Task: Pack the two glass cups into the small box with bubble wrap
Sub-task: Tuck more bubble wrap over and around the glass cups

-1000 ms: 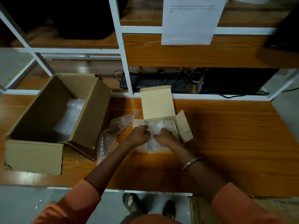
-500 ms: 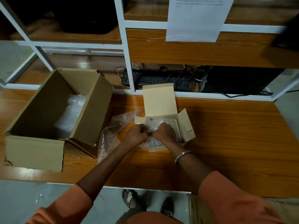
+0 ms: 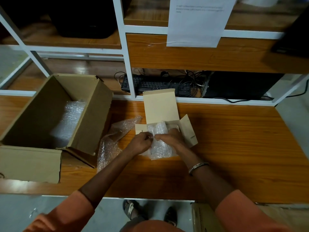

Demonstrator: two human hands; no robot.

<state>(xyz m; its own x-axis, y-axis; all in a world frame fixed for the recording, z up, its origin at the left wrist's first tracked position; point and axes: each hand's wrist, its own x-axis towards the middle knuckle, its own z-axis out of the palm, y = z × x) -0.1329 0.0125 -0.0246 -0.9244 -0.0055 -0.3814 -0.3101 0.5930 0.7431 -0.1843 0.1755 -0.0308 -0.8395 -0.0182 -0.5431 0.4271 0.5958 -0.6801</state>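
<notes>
A small tan box (image 3: 160, 106) lies open on the wooden table, lid flap raised at the back and a side flap out to the right. Bubble wrap (image 3: 158, 131) fills it and spills over its near edge. My left hand (image 3: 142, 144) pinches the wrap at the box's left front. Just to the right, my right hand (image 3: 170, 139) grips the wrap, fingers curled over the bundle. The glass cups are hidden under the wrap and I cannot make them out. A loose sheet of bubble wrap (image 3: 115, 136) lies on the table left of the box.
A large open cardboard box (image 3: 90, 118) with bubble wrap (image 3: 70, 121) inside stands at the left. White-framed shelves rise behind, holding a black keyboard (image 3: 155, 84) and cables. A paper sheet (image 3: 199, 20) hangs above. The table's right half (image 3: 242, 139) is bare wood.
Both hands have drawn closer together over the near part of the small box, and the bubble wrap there is bunched up higher between them.
</notes>
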